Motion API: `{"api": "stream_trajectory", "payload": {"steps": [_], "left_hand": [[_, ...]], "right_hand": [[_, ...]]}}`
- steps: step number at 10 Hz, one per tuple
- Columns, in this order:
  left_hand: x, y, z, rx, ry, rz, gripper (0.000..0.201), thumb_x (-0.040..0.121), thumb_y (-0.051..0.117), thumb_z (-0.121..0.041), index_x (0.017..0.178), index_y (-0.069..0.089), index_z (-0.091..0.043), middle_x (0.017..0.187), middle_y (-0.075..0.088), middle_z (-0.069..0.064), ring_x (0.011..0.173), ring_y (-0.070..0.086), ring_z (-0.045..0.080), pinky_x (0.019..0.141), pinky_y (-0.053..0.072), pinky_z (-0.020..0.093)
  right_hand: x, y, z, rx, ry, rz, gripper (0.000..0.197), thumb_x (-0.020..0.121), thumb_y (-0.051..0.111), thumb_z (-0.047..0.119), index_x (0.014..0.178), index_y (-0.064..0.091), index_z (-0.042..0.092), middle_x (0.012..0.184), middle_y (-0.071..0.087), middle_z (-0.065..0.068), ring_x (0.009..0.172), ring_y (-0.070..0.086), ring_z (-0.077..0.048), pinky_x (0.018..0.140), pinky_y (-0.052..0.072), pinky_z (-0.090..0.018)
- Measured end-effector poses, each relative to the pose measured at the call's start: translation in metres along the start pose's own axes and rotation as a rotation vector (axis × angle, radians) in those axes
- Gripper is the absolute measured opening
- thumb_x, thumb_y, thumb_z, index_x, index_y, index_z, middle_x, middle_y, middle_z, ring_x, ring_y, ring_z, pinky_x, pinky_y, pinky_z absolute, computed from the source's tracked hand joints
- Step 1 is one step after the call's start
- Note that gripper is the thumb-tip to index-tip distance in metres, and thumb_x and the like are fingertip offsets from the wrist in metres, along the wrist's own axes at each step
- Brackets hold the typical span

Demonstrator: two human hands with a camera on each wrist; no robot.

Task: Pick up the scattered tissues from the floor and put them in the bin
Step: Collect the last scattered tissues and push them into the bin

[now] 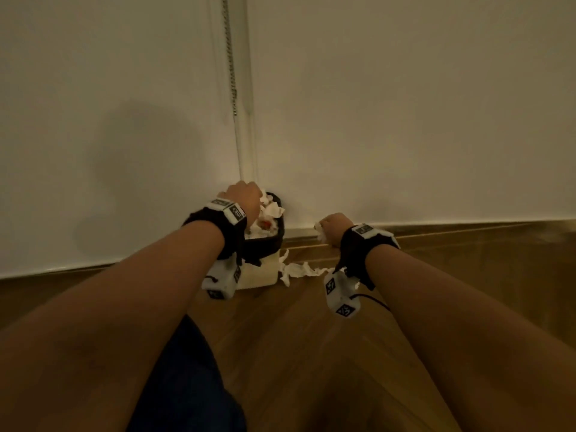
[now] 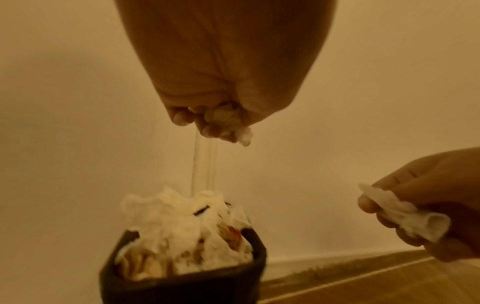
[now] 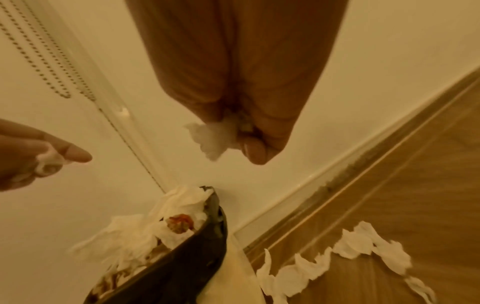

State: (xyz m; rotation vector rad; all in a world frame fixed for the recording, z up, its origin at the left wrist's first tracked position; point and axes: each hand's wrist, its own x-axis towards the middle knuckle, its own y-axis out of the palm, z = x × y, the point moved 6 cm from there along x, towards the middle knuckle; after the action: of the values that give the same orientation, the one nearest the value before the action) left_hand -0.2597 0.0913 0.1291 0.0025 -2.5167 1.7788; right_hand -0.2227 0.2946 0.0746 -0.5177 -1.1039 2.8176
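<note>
A black-rimmed bin with a cream body stands against the white wall, heaped with crumpled white tissues, one stained red. My left hand hovers over the bin's opening, fingers bunched around a small tissue scrap. To the right of the bin and a little lower, my right hand grips a crumpled tissue in its curled fingers. Several torn tissue pieces lie on the wooden floor beside the bin's base, below my right wrist.
A white wall and skirting board run right behind the bin. A beaded blind cord hangs above it. Wooden floor stretches toward me, with a dark-clothed knee at the bottom.
</note>
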Motion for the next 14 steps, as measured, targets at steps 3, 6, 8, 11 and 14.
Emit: {"api": "stream_trajectory", "payload": {"steps": [3, 6, 8, 11, 14], "left_hand": [[0.039, -0.014, 0.086, -0.134, -0.043, -0.125, 0.031, 0.094, 0.043, -0.004, 0.119, 0.058, -0.013, 0.127, 0.041, 0.016, 0.097, 0.055, 0.031, 0.088, 0.043, 0.03], [0.085, 0.034, 0.098, -0.045, 0.01, 0.014, 0.024, 0.095, 0.047, -0.017, 0.11, 0.066, -0.016, 0.119, 0.051, 0.015, 0.101, 0.057, 0.033, 0.086, 0.045, 0.032], [0.11, 0.072, 0.106, -0.011, -0.028, 0.077, 0.028, 0.095, 0.049, -0.013, 0.121, 0.059, -0.013, 0.13, 0.042, 0.014, 0.108, 0.053, 0.033, 0.092, 0.044, 0.034], [0.127, 0.095, 0.111, 0.082, -0.013, 0.166, 0.036, 0.097, 0.043, -0.009, 0.132, 0.052, -0.011, 0.137, 0.048, 0.016, 0.121, 0.049, 0.03, 0.101, 0.039, 0.031], [0.122, 0.109, 0.112, 0.246, -0.046, 0.196, 0.021, 0.092, 0.051, -0.018, 0.11, 0.058, -0.012, 0.114, 0.06, 0.009, 0.111, 0.053, 0.028, 0.093, 0.036, 0.038]], "right_hand": [[0.046, 0.019, 0.088, -0.09, -0.232, -0.111, 0.033, 0.087, 0.065, 0.019, 0.118, 0.057, 0.01, 0.126, 0.055, -0.011, 0.113, 0.055, -0.027, 0.081, 0.042, -0.028], [0.121, 0.079, 0.15, -0.241, -0.266, -0.054, 0.032, 0.094, 0.048, 0.01, 0.122, 0.06, 0.001, 0.127, 0.058, -0.016, 0.117, 0.055, -0.029, 0.097, 0.046, -0.033], [0.163, 0.121, 0.165, -0.411, -0.326, -0.032, 0.039, 0.095, 0.043, 0.007, 0.133, 0.047, 0.013, 0.139, 0.032, -0.017, 0.12, 0.047, -0.033, 0.103, 0.041, -0.032], [0.187, 0.139, 0.163, -0.528, -0.367, -0.039, 0.027, 0.093, 0.053, 0.014, 0.116, 0.062, 0.004, 0.12, 0.062, -0.013, 0.11, 0.06, -0.025, 0.088, 0.047, -0.027], [0.177, 0.174, 0.156, -0.431, -0.362, 0.22, 0.033, 0.086, 0.054, 0.008, 0.118, 0.061, 0.004, 0.12, 0.061, -0.015, 0.11, 0.06, -0.029, 0.071, 0.042, -0.027]]}}
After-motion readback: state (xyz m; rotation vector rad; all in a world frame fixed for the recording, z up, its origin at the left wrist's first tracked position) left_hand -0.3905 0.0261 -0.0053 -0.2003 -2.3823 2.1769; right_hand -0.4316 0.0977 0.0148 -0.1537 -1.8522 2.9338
